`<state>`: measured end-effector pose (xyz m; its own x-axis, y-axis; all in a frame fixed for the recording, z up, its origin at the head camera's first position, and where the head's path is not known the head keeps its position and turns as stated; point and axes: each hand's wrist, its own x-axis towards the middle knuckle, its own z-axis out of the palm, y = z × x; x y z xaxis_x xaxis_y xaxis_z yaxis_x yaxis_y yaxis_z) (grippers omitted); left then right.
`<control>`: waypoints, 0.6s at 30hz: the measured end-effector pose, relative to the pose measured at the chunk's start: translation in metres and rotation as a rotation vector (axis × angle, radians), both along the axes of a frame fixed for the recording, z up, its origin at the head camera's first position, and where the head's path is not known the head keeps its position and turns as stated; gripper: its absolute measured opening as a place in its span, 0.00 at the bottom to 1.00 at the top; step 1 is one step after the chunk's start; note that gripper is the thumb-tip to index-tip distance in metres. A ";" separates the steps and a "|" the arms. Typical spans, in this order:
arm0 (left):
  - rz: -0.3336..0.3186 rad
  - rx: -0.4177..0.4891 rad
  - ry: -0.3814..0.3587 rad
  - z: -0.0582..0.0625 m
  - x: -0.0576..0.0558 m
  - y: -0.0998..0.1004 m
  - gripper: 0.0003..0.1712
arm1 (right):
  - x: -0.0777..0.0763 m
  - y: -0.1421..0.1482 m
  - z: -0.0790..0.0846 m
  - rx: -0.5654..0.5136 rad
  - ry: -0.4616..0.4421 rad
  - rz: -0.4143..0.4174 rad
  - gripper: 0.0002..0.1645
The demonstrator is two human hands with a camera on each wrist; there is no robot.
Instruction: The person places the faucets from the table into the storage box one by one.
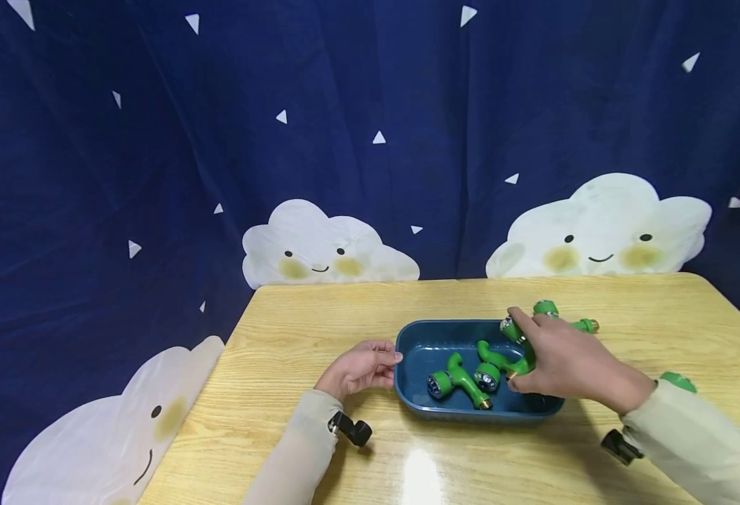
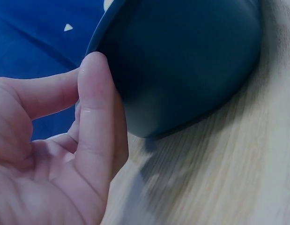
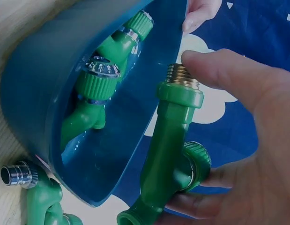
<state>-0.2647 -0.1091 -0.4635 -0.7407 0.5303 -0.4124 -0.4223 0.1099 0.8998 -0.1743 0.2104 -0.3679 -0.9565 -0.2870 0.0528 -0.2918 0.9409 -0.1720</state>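
My left hand (image 1: 365, 366) pinches the left rim of a dark blue oblong tub (image 1: 417, 351), thumb and fingers on either side of the wall in the left wrist view. Over the tub's right end, my right hand (image 1: 562, 356) grips a green faucet (image 3: 166, 140) with a brass threaded end. In the right wrist view its thumb touches the thread and its fingers curl by the ribbed knob. Two more green faucets lie inside the tub, one (image 1: 459, 379) near the middle and another (image 1: 496, 361) to its right, partly overlapped by the right hand in the head view.
Beyond the tub's right end, green faucet parts (image 1: 587, 325) show on the wooden table (image 1: 319, 308) behind the right hand. Another green piece (image 1: 679, 381) peeks out beside the right sleeve. A dark blue curtain (image 1: 344, 168) with clouds hangs behind the table.
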 end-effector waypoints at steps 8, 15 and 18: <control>0.008 -0.004 0.002 0.000 -0.001 -0.001 0.09 | 0.000 -0.007 0.003 0.008 -0.003 0.081 0.66; 0.005 0.005 0.001 0.000 -0.001 -0.001 0.08 | -0.005 -0.016 -0.002 0.026 0.034 0.219 0.63; 0.001 0.006 0.006 -0.001 -0.001 -0.001 0.08 | -0.009 -0.022 -0.004 0.043 0.037 0.277 0.62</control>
<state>-0.2658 -0.1101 -0.4641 -0.7439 0.5318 -0.4047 -0.4168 0.1042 0.9030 -0.1835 0.1883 -0.3723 -0.8390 -0.5398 0.0687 -0.5441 0.8307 -0.1183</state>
